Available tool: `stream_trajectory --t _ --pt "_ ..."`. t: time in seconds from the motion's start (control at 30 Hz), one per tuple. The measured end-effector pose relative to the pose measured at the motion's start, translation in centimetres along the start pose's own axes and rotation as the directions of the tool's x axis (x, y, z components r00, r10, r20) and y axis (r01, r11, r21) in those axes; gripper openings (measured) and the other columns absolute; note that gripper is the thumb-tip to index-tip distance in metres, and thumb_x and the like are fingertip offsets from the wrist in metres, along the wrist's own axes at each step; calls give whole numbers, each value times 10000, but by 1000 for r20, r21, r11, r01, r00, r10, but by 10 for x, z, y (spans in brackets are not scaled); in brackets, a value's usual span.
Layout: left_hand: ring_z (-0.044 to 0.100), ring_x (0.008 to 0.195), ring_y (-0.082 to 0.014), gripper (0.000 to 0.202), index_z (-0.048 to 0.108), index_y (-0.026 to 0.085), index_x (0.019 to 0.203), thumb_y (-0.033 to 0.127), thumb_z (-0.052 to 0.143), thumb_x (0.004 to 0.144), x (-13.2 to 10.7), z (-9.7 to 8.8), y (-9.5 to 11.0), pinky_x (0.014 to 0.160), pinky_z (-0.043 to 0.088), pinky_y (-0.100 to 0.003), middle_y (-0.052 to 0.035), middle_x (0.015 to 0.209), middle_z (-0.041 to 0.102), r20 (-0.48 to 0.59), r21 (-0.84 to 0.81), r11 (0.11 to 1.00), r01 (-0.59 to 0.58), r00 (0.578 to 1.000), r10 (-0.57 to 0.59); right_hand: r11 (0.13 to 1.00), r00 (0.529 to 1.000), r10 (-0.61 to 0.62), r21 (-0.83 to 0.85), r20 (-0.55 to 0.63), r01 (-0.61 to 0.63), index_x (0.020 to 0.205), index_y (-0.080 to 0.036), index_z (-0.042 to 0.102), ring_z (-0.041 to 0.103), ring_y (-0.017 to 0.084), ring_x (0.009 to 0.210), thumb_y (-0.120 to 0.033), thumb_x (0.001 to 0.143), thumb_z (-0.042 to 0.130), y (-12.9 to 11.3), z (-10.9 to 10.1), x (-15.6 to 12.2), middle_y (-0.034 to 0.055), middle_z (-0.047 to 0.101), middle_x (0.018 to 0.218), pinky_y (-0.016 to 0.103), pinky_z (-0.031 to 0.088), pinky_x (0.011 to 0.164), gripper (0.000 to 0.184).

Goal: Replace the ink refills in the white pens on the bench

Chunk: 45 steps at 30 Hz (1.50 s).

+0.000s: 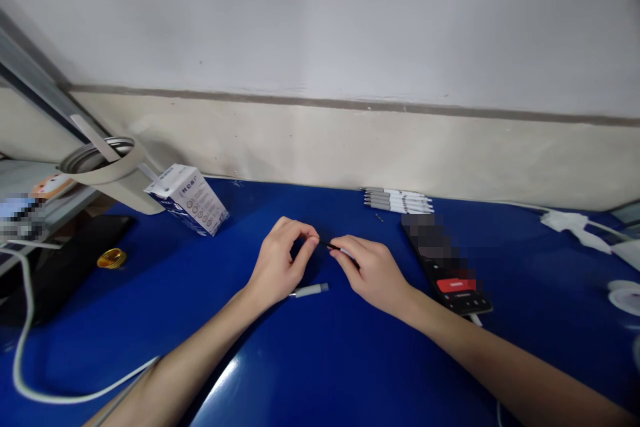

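Head view: 2 hands meet over the blue table [350, 373], both with narrow pinches on a thin dark rod [327, 245]. The left hand [280, 259] has its thumb and finger closed at 1 end; the right hand [373, 270] grips the other, where something pale shows between its fingers. The rod is held between them, clear of the table. Just beside the left wrist lies a grey-white pen part [313, 290]. Beyond the right hand, several pens [397, 201] lie side by side near the wall, with a phone [440, 267] closer in.
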<state>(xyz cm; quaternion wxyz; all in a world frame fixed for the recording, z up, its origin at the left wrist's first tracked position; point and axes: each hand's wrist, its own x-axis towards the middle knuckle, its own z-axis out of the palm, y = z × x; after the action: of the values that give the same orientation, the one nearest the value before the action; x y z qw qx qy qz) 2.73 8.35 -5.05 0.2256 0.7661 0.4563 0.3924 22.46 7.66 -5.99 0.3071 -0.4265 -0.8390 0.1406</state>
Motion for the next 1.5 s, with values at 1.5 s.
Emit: stream_trajectory --t 1.5 --pt "539 826 -185 252 568 198 774 429 649 834 -14 -8 36 783 360 -345 13 782 598 655 194 910 -366 739 158 977 942 210 30 -261 -210 833 -201 538 441 115 583 -243 949 451 0 -4 3 -29 526 670 253 326 598 151"
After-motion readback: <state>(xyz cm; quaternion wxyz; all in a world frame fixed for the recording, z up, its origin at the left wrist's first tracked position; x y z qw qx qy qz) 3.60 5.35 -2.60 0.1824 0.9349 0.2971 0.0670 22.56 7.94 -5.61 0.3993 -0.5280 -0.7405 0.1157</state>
